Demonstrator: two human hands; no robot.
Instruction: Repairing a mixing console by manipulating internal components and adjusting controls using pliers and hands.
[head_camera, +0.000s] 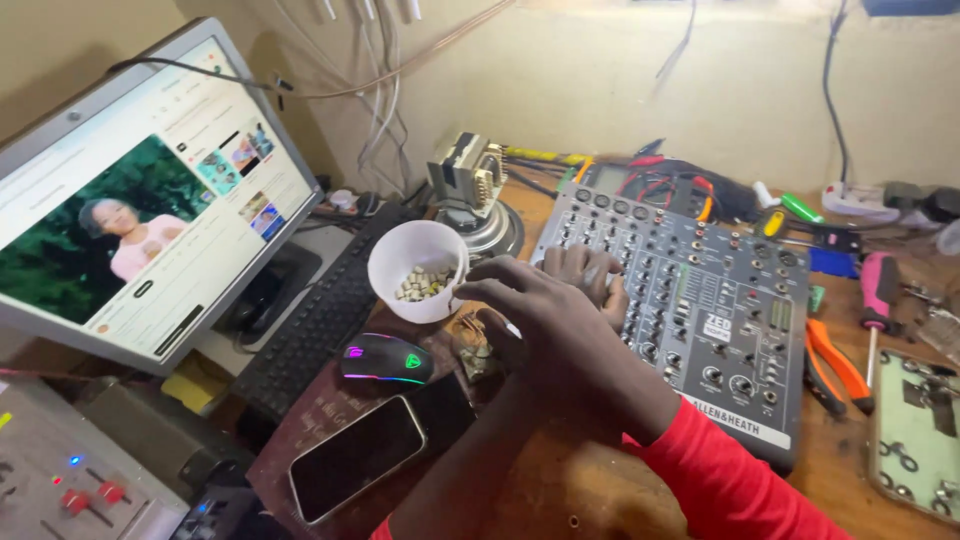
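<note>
1. While my right hand (545, 310) pinches the rim of the white cup (418, 270) between thumb and forefinger, I keep the cup tipped toward me just above the desk, between the keyboard (315, 325) and the grey audio mixer (690, 300).
2. Inside the cup sits a small heap of little pale knob caps (422, 285); they lie at the low side, none spilled that I can see.
3. My left hand (585, 275) rests on the near left corner of the mixer, fingers curled onto its panel. Whether it has anything pinched, I cannot tell; my right hand covers part of it.
4. I judge this to be the picking stage: cup held ready, mixer steadied, no cap yet out.
5. The next move, as I read it, calls for a light, exact pinch on one cap, with the cup kept tilted but not tipped further, or the lot slides out.
6. The glowing mouse (387, 360) and the dark phone (357, 455) lie just below the cup, so a dropped cap could roll among them.
</note>
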